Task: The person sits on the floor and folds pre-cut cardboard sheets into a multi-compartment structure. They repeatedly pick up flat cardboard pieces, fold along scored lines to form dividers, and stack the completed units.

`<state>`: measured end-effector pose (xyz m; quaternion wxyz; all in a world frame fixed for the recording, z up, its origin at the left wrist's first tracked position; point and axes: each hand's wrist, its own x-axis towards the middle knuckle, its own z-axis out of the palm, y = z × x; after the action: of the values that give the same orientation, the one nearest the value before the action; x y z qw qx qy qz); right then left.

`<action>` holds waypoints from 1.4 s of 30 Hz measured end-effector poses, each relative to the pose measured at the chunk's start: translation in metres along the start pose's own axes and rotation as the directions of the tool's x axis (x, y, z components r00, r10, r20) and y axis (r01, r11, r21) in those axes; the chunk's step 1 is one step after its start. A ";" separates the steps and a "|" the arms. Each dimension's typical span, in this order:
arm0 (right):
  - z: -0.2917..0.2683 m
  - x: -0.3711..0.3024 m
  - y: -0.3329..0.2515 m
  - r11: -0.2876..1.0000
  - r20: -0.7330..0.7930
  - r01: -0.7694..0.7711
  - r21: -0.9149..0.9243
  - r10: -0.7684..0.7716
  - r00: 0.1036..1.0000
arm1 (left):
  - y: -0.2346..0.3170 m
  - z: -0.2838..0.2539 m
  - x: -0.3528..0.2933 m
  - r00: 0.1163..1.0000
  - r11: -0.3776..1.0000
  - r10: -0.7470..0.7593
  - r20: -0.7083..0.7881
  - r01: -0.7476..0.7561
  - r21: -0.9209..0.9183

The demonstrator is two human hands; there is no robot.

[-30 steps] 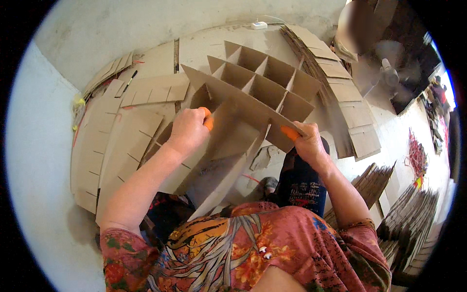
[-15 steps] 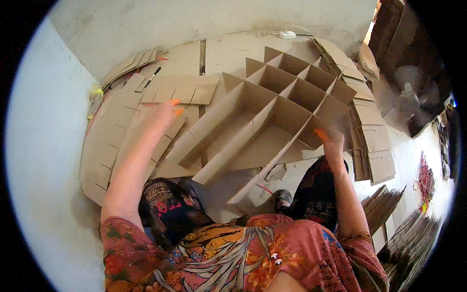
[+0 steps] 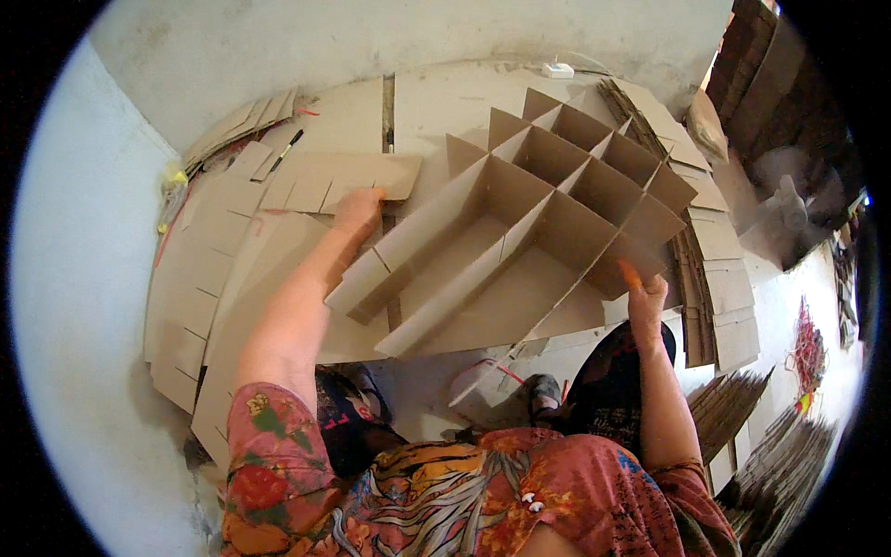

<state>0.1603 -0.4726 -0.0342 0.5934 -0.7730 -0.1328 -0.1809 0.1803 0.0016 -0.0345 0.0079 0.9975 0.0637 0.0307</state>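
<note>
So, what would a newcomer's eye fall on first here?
First, the large cardboard grid, just right of centre. Next, the orange on the fingers: the right hand is at the grid's right side, the left hand at the near edge of a slotted cardboard sheet. A black pen lies at upper left.

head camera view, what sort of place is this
Probably a small cardboard workshop: an interlocked cardboard grid is at the centre, flat slotted sheets lie to its left, and a tangle of red strands is at the right.
</note>
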 end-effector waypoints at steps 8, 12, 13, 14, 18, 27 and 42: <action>-0.012 -0.012 -0.009 0.996 -0.113 0.020 0.090 -0.010 0.994 | -0.002 -0.070 -0.035 0.946 0.803 -0.255 -0.199 0.093 -0.589; -0.012 -0.022 -0.061 0.968 -0.230 0.239 -0.074 -0.250 0.941 | 0.044 -0.131 -0.081 0.739 0.770 -0.194 -0.645 -0.293 -0.567; -0.016 -0.025 -0.082 0.947 -0.205 0.270 -0.171 -0.303 0.931 | 0.073 -0.145 -0.093 0.736 0.752 -0.122 -0.665 -0.369 -0.546; -0.017 -0.027 -0.103 0.922 -0.094 0.322 -0.216 -0.348 0.933 | 0.097 -0.154 -0.111 0.727 0.739 -0.060 -0.685 -0.429 -0.520; 0.009 -0.041 -0.166 0.907 0.257 -0.223 0.357 0.134 0.957 | 0.156 -0.143 -0.166 0.607 0.544 0.395 -0.690 -0.760 -0.357; -0.015 -0.030 -0.161 0.897 -0.114 -0.024 0.442 0.082 0.990 | 0.129 -0.139 -0.170 0.683 0.678 0.131 -0.718 -0.591 -0.438; -0.014 -0.031 -0.157 0.976 0.067 0.214 -0.030 -0.212 0.975 | 0.055 -0.103 -0.161 0.697 0.766 -0.224 -0.681 -0.306 -0.565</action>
<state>0.0651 -0.4448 0.0917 0.5517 -0.7704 -0.2303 -0.2216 0.0214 -0.0727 0.0594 0.3218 0.8403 0.0231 0.4357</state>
